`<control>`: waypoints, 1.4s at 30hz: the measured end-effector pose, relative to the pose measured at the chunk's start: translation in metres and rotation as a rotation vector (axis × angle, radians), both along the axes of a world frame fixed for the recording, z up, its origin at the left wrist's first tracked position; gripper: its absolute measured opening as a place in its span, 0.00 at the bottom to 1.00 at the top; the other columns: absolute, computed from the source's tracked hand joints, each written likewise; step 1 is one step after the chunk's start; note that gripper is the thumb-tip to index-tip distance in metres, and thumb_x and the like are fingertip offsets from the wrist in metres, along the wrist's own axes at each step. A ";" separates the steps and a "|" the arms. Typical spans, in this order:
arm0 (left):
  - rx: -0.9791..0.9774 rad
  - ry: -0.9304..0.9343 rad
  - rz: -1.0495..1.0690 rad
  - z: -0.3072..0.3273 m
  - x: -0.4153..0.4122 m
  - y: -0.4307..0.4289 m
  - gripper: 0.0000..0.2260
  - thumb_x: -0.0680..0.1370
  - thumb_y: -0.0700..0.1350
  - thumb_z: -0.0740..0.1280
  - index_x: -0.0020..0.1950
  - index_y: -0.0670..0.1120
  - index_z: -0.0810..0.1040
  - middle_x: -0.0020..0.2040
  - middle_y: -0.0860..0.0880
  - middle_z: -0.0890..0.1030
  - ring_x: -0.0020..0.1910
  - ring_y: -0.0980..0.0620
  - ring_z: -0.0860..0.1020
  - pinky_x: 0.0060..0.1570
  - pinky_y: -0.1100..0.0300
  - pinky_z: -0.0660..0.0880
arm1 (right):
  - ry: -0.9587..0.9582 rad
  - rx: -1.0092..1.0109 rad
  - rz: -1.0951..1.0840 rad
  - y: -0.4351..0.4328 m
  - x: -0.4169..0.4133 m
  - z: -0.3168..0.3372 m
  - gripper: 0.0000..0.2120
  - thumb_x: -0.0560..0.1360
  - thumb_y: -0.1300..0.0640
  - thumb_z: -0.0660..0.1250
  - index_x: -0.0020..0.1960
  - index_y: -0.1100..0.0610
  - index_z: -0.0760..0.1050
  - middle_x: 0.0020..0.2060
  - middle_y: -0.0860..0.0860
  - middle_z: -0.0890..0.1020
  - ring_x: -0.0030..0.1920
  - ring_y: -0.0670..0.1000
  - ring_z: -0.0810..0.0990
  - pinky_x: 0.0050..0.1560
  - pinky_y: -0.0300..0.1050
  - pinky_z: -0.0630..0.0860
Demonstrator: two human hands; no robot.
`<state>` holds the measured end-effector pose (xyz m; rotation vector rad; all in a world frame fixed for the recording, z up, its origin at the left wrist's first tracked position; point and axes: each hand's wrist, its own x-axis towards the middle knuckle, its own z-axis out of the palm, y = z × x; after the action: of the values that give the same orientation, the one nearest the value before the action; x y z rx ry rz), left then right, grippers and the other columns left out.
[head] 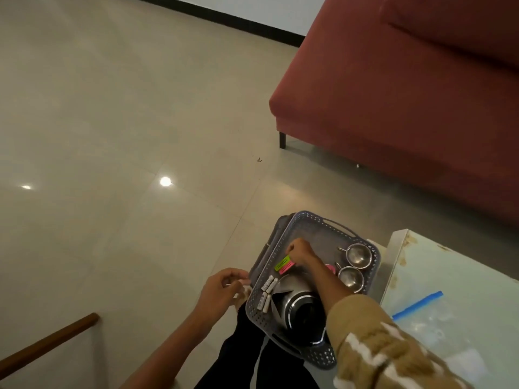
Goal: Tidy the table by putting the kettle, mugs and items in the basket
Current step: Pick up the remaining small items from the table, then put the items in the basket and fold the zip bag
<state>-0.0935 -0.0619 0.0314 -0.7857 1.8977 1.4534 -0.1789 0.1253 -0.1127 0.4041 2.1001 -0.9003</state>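
Two mugs (359, 256), kettle (300, 307) lie in basket (283, 237); left hand (222, 290) pinches perhaps batteries (245, 283); right hand (299, 249) grip unclear.

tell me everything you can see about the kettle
The kettle is shiny steel with a dark round top and a pointed spout aimed left. It sits in the near end of the grey basket, beside small white sticks. The right forearm crosses above it and hides part of it.
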 end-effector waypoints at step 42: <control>0.059 0.128 -0.258 0.046 -0.033 0.090 0.08 0.78 0.35 0.61 0.51 0.41 0.78 0.48 0.43 0.81 0.45 0.48 0.79 0.43 0.59 0.75 | 0.271 -0.777 -1.289 0.186 0.087 0.081 0.08 0.76 0.65 0.59 0.52 0.63 0.75 0.40 0.57 0.83 0.39 0.55 0.81 0.44 0.47 0.76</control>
<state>-0.1269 0.0281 0.0778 -0.4111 1.9577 1.4178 -0.0922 0.3115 -0.0316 1.2764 1.3202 -2.4630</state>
